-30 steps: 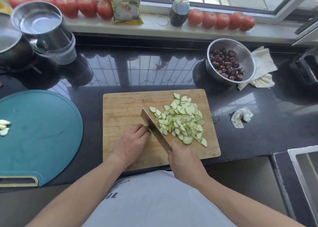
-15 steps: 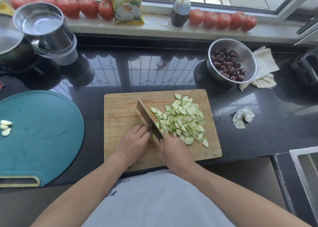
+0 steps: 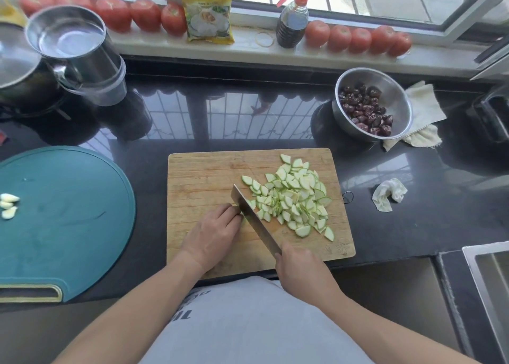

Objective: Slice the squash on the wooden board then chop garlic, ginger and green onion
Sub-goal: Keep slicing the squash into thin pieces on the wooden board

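Three peeled garlic cloves [image 3: 8, 205] lie uncut well left of the wooden board [image 3: 203, 176]. On it, a last squash stub is pinned under the left hand [image 3: 213, 232]; the cleaver [image 3: 254, 221] is gripped by the right hand [image 3: 300, 271]. Sliced squash [image 3: 293, 198] is heaped right. Ginger and onion are unseen.

free: wooden board [image 3: 198, 176] left half | blocked: squash slices [image 3: 292, 198] right, cleaver [image 3: 256, 223] across middle
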The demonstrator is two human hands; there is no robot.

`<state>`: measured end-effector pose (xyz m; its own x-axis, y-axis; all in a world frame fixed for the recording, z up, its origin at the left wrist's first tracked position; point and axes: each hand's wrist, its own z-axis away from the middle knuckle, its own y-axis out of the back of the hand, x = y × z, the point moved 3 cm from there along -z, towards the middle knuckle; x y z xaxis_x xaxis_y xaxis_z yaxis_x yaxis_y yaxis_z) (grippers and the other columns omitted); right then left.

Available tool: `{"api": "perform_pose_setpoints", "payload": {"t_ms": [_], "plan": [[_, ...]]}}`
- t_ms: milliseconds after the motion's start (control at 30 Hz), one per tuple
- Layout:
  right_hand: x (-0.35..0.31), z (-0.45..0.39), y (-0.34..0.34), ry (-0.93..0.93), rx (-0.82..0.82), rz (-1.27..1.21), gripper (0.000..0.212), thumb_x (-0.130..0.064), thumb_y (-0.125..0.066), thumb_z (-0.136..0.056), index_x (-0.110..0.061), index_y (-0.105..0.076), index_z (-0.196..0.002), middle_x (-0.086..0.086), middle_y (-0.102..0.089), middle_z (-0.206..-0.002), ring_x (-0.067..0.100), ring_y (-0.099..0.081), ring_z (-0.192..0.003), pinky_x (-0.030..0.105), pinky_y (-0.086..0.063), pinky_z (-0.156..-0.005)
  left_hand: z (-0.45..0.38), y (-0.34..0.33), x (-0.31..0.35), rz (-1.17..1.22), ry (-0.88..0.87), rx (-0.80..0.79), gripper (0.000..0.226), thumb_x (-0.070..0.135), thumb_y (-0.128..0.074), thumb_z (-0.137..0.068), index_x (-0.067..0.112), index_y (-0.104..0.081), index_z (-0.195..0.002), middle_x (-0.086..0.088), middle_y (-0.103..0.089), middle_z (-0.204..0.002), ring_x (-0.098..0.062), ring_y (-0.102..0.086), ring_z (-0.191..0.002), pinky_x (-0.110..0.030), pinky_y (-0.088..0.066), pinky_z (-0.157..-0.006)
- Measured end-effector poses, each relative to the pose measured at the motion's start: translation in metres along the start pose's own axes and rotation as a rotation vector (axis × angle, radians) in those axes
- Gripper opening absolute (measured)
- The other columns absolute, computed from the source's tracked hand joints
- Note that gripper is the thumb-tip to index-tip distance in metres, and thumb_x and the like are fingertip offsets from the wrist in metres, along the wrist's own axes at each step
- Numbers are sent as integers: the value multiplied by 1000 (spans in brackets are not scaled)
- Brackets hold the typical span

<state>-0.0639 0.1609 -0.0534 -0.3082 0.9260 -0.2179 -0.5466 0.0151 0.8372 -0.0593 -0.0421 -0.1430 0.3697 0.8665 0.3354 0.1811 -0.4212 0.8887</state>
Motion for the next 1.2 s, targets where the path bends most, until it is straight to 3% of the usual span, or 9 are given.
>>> {"api": "perform_pose_setpoints", "payload": {"t_ms": [200, 333, 467, 633, 800, 900, 1000, 1200], "plan": [[-7, -11, -5, 12, 0, 106, 13, -17, -41, -96, -17, -41, -83, 1, -45, -62, 25, -47, -55, 32, -28, -46, -1, 2, 1, -7, 6, -10, 15, 2, -63, -94, 2, -68, -109, -13, -65, -112, -31, -59, -107, -43, -56, -83], [-24, -39, -7, 10, 55, 72, 14, -16, -49, -95, -18, -39, -85, 4, -55, -70, 27, -61, -67, 33, -40, -51, -5, 8, 4, 10, 12, 15, 13, 8, -54, -98, 5, -66, -98, -13, -64, -104, -30, -59, -97, -42, -54, -76], [-32, -51, 1, 29, 135, -15, 12, -23, -45, -100, -16, -48, -90, 6, -61, -73, 27, -62, -66, 38, -52, -56, -5, 13, 6, 14, 5, 39, 6, 2, -61, -93, 3, -66, -95, -15, -65, -105, -30, -59, -95, -40, -55, -78], [-17, -19, 3, 81, 138, 4, 20, -22, -50, -97, -18, -41, -80, 2, -51, -65, 25, -55, -56, 37, -47, -50, -6, 12, 7, 10, 3, 54, 9, -2, -69, -87, -2, -69, -96, -17, -67, -102, -32, -61, -98, -41, -56, -83], [-14, -11, 0, 92, 104, 83, 15, -15, -52, -90, -18, -39, -82, 4, -55, -66, 26, -58, -56, 38, -50, -50, -4, 9, 5, 1, 2, 32, 10, -2, -66, -90, -2, -70, -100, -17, -68, -105, -34, -62, -101, -44, -56, -85], [-16, -16, -5, 63, 100, 97, 23, -13, -55, -86, -20, -34, -78, -1, -45, -59, 23, -56, -51, 33, -42, -43, -4, 9, 4, -1, -3, 11, 10, -2, -67, -89, 0, -70, -99, -16, -68, -104, -33, -62, -100, -44, -56, -84], [-20, -33, -13, 34, 90, 77, 23, -15, -54, -92, -20, -34, -81, -3, -34, -60, 26, -59, -62, 33, -39, -48, -6, 13, 6, 5, 15, 9, 4, 2, -65, -91, 3, -68, -93, -14, -66, -101, -32, -61, -95, -44, -56, -76], [-32, -46, -2, 29, 176, -9, 18, -22, -48, -98, -21, -41, -81, -1, -46, -61, 24, -55, -55, 36, -46, -47, -5, 19, 9, 7, 14, 49, 7, 3, -62, -93, 4, -67, -89, -13, -67, -99, -31, -60, -92, -43, -55, -74]]}}
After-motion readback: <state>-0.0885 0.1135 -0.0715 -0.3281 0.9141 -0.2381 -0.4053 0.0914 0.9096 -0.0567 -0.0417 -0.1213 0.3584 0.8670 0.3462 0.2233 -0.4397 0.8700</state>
